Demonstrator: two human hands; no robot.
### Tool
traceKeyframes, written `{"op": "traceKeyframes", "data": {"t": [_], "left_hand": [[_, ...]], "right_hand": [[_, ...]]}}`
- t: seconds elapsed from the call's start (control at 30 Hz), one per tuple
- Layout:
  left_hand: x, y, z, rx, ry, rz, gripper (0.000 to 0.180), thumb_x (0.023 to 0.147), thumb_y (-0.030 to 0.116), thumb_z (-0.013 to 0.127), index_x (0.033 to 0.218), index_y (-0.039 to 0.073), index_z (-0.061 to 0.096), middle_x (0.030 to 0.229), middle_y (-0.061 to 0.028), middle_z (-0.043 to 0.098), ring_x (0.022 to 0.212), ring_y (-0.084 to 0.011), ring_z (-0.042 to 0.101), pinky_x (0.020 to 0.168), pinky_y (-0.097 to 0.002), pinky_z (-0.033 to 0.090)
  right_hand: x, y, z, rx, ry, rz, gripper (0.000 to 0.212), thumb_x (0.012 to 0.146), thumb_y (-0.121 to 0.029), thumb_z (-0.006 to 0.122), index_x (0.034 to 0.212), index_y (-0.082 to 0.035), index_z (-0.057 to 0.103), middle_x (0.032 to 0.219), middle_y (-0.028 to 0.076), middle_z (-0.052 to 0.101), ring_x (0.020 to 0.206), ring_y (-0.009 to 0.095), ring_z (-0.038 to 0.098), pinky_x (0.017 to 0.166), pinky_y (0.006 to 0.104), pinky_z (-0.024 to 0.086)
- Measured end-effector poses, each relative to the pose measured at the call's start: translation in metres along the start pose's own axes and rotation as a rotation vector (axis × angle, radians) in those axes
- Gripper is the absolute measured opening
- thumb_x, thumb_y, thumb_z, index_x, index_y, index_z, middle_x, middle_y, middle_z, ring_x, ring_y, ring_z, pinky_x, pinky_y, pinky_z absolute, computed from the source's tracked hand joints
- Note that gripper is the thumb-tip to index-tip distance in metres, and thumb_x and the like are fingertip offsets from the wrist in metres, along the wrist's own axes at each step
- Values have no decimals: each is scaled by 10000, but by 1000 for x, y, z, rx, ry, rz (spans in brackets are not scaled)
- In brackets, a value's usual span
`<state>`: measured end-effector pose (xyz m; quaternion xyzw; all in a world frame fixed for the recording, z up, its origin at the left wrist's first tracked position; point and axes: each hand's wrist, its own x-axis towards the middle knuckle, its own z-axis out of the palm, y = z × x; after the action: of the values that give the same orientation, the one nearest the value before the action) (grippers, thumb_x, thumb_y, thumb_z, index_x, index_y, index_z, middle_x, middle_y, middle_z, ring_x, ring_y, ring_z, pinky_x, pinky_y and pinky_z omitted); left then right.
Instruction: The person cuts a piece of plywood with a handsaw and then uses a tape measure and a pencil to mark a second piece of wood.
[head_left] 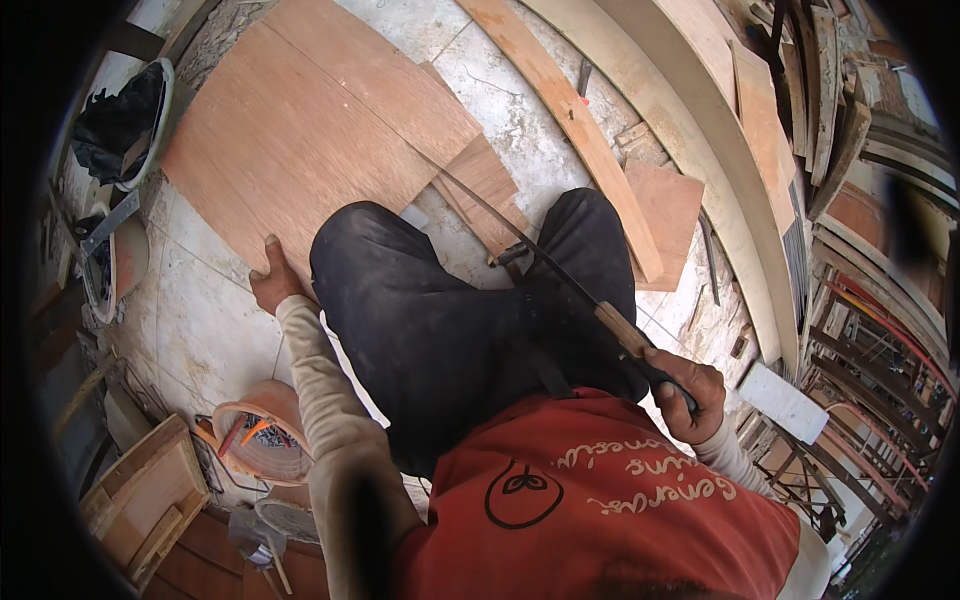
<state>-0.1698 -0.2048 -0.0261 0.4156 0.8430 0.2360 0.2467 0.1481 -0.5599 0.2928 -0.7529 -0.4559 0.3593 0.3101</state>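
Handsaw (545, 262) front and centre: its thin blade runs on a long diagonal, tip up and to the left over the plywood sheet (300, 130), wooden handle down and to the right. The right hand (685, 392) is clenched round that handle, close to the body, so the saw's whole length points away from it toward the sheet. The left hand (272, 278) is pressed flat on the sheet's near edge, fingers spread, grasping nothing, and it is the hand nearer the board. The sheet lies on the concrete floor (200, 320), with the person's knees in dark trousers (440, 320) crouched over it. Outward: a long plank (570, 120) beyond, a smaller plywood offcut (668, 215) to the right, a round basin (262, 440) near the left elbow.
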Motion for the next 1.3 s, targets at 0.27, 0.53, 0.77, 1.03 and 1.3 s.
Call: {"op": "traceKeyframes", "data": {"t": [0.27,0.53,0.77,1.03,1.3], "left_hand": [[15,5,-3,-6,-24,-1,937,698,610,782,1198,-151,560,1259,-318,585,1143,-412,593,1013,-404,464],[-59,237,78,132,-423,1512,362,933,420,627,1125,119,688,1196,-121,657,1171,-309,575,1073,-473,376],[-116,266,174,1177,-821,1637,631,979,637,324,1169,191,728,1206,-87,690,1225,-216,563,1161,-449,262],[-107,249,205,969,-795,1678,557,958,485,397,846,94,778,893,-155,729,895,-281,655,950,-405,399],[-96,247,213,908,-732,1697,575,941,482,421,785,53,770,831,-177,713,864,-290,645,934,-401,397]], "right_hand": [[138,60,86,105,69,-113,384,903,-89,581,1283,-42,608,907,185,707,765,304,712,701,344,556],[129,42,74,101,42,-62,382,900,-90,571,1277,-45,609,950,205,699,802,317,708,736,369,559],[24,18,3,45,-2,-71,470,810,8,565,1277,-37,595,1012,215,706,717,304,714,628,345,586],[139,56,70,102,78,-111,396,824,-101,648,1221,-102,639,929,177,692,689,303,684,579,397,559],[40,49,-3,87,-70,-104,503,748,27,608,1250,-1,606,937,217,676,741,337,707,699,402,607]]}}
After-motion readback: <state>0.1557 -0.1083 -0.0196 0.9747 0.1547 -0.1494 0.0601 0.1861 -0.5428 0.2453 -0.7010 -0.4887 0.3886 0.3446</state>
